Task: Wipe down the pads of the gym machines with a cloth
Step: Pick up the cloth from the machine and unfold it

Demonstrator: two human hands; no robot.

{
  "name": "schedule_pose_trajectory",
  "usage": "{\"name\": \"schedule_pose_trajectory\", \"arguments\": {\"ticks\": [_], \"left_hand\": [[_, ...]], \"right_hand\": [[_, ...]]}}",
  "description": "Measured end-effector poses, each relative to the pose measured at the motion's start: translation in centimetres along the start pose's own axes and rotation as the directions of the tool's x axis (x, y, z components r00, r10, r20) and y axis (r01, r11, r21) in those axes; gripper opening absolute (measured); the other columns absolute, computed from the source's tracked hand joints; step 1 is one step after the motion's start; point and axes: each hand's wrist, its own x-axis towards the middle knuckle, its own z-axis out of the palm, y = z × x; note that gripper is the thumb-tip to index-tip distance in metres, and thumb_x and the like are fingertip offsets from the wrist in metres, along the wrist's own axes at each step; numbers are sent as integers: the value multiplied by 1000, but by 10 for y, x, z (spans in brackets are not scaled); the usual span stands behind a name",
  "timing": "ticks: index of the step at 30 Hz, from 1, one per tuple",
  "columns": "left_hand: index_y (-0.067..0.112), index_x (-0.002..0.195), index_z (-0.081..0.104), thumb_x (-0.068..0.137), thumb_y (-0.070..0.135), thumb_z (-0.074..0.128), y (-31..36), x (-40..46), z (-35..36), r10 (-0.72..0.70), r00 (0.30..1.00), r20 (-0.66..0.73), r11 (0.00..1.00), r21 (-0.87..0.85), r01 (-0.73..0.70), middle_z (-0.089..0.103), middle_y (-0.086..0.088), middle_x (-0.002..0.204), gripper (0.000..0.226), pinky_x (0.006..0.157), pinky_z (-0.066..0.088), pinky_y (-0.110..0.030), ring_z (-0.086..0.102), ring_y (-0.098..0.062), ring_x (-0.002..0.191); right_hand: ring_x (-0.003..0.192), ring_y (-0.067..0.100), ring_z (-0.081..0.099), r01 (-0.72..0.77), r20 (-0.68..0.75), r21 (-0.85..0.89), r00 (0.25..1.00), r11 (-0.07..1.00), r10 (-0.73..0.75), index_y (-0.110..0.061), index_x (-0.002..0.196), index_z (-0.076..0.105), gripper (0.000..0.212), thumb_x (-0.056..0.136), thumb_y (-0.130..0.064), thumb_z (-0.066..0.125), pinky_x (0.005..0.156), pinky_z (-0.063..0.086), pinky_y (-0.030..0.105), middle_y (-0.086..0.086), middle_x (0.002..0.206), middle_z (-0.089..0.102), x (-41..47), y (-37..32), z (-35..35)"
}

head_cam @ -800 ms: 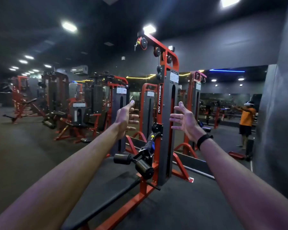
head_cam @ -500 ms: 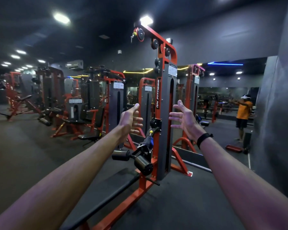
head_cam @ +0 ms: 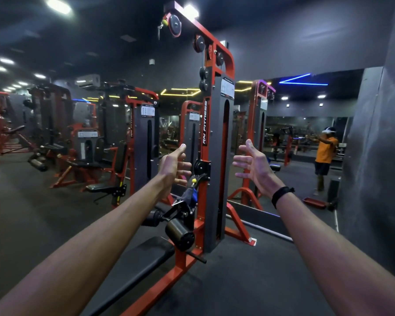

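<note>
Both arms extended at centre frame; my left hand (head_cam: 173, 164) and right hand (head_cam: 254, 166) hold nothing, fingers spread, as in the earlier views; only the viewpoint has tilted, the machine now lower. A blue cloth (head_cam: 190, 195) hangs on the machine just below my left hand, above the roller pads (head_cam: 179, 234) and bench pad (head_cam: 146, 258); wiping not begun.

Both arms reach straight out from the bottom corners of the frame toward the middle. The left hand (head_cam: 172, 166) is open, thumb up, fingers a little bent. The right hand (head_cam: 254, 166) is open too, fingers spread, palm facing left. Both hands hold nothing.
</note>
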Motion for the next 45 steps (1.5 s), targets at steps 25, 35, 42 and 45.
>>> {"name": "schedule_pose_trajectory", "arguments": {"ticks": [25, 35, 42, 45], "left_hand": [[7, 137, 52, 100, 50, 49, -256, 366, 15, -281, 927, -247, 959, -45, 279, 66, -20, 119, 57, 67, 51, -38, 66, -31, 92], [17, 94, 59, 99, 46, 53, -364, 506, 23, -430, 868, -250, 902, -69, 427, 65, -15, 102, 30, 53, 40, -27, 59, -22, 72], [18, 94, 59, 100, 46, 52, -443, 610, 23, -486, 823, -295, 871, -85, 484, 65, -11, 96, 29, 59, 44, -29, 59, -23, 74], [17, 98, 59, 100, 46, 51, -480, 661, 29, -508, 799, -323, 857, -95, 507, 63, -10, 94, 30, 61, 43, -30, 57, -24, 73]], "right_hand": [[112, 25, 64, -290, 188, 10, 940, 957, 283, -18, 137, 55, 55, 101, -58, 39, 93, 54, 48, 13, 127, 62, 364, 302, 30], [104, 24, 64, -463, 174, -5, 872, 886, 457, -13, 125, 62, 49, 104, -51, 39, 81, 53, 40, 17, 123, 63, 487, 431, 65], [97, 21, 63, -556, 212, 23, 815, 831, 539, -11, 119, 63, 44, 104, -47, 42, 72, 50, 34, 12, 113, 65, 579, 528, 84], [97, 22, 62, -577, 214, 22, 800, 816, 560, -14, 113, 64, 37, 104, -44, 45, 79, 47, 37, 9, 107, 66, 625, 571, 91]]}}
